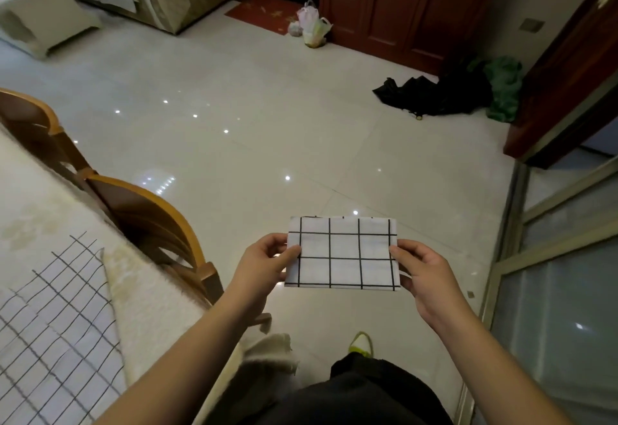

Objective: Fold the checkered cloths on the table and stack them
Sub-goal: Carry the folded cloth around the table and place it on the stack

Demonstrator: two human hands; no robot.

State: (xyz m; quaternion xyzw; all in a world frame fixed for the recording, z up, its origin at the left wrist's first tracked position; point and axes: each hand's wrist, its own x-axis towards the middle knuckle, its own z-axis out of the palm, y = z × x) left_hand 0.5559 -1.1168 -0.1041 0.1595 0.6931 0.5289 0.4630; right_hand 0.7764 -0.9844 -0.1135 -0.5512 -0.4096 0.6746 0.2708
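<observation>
Dark trousers (361, 391) and shoe tip (362, 344) nearest, bottom edge. Left hand (264, 266) pinches left edge of folded cloth (344, 254); right hand (423, 272) pinches right edge, both grips closed on fabric. Cloth held flat in air over floor (267, 130), well apart from desk (40, 224). Likely next: carry to desk, keep edges taut and aligned, set square on stack. More checkered cloths (57, 321) lie on desk at left, blurred, cut off; count and fold state unclear. Fingers under cloth hidden. Chair (150, 220) beside desk.
</observation>
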